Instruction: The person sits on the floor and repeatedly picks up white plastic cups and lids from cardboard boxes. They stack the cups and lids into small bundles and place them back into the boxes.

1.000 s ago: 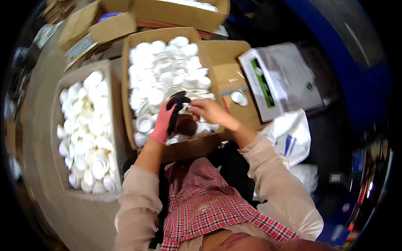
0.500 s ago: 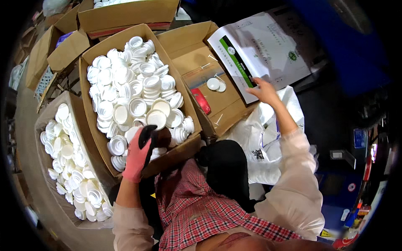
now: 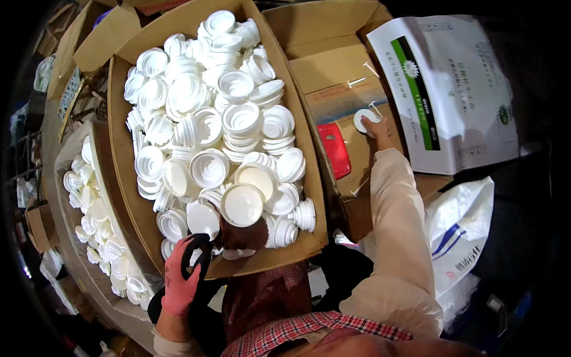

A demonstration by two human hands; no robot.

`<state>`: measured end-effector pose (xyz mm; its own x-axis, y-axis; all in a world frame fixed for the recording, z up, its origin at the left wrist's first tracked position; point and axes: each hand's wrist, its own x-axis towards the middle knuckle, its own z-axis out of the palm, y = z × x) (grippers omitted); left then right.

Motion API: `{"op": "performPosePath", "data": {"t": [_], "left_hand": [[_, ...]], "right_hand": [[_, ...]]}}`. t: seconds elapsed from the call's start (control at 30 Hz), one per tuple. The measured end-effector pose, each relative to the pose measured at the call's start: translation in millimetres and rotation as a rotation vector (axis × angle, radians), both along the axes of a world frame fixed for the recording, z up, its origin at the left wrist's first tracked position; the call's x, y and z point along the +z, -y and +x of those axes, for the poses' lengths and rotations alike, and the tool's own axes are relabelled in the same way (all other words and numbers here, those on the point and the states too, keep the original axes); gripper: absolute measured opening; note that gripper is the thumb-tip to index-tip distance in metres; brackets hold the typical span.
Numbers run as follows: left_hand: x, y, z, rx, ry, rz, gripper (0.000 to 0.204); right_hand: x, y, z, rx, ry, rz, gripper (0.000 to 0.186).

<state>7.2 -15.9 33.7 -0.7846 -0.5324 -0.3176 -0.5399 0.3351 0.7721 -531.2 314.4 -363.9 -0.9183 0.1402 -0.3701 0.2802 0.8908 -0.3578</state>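
Observation:
My bare right hand [image 3: 378,128] is down in the shallow cardboard box [image 3: 321,47], its fingertips gripping a white disc [image 3: 363,121] by the edge. Beside that hand lie several thin white plastic pins [image 3: 355,82] and a red object [image 3: 334,151]. My left hand [image 3: 185,275] wears a pink glove with black fingertips. It is at the near left corner of the large box [image 3: 315,208], which is heaped with white round plastic lids [image 3: 208,168]. Its fingers curl into a ring, with white showing between them; whether they hold a lid is unclear.
A second carton [image 3: 122,238] of white lids stands at the left. On the right lies a white printed sheet [image 3: 458,89] with a green and black stripe. Below it is a white plastic bag [image 3: 458,226]. Open cardboard flaps [image 3: 107,38] stick up at the far left.
My right hand has left the printed sheet's edge and moved left into the shallow box, onto a white disc. My left hand has drawn back toward the large box's near left corner. The view has shifted.

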Motion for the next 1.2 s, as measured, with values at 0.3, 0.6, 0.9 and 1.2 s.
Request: {"op": "performPosePath", "data": {"t": [0.3, 0.6, 0.9, 1.2], "left_hand": [[12, -4, -11, -0.130, 0.047, 0.050, 0.044], [13, -12, 35, -0.023, -0.184, -0.061, 0.042], [3, 7, 26, 0.290, -0.337, 0.022, 0.031], [11, 15, 40, 0.376, -0.691, 1.053, 0.056]], "right_hand": [[-23, -3, 4, 0.061, -0.113, -0.113, 0.093], [264, 83, 107, 0.501, -0.156, -0.775, 0.075], [391, 233, 301, 0.997, 0.133, -0.730, 0.064], [405, 267, 426, 0.563, 0.869, -1.170, 0.043]]}}
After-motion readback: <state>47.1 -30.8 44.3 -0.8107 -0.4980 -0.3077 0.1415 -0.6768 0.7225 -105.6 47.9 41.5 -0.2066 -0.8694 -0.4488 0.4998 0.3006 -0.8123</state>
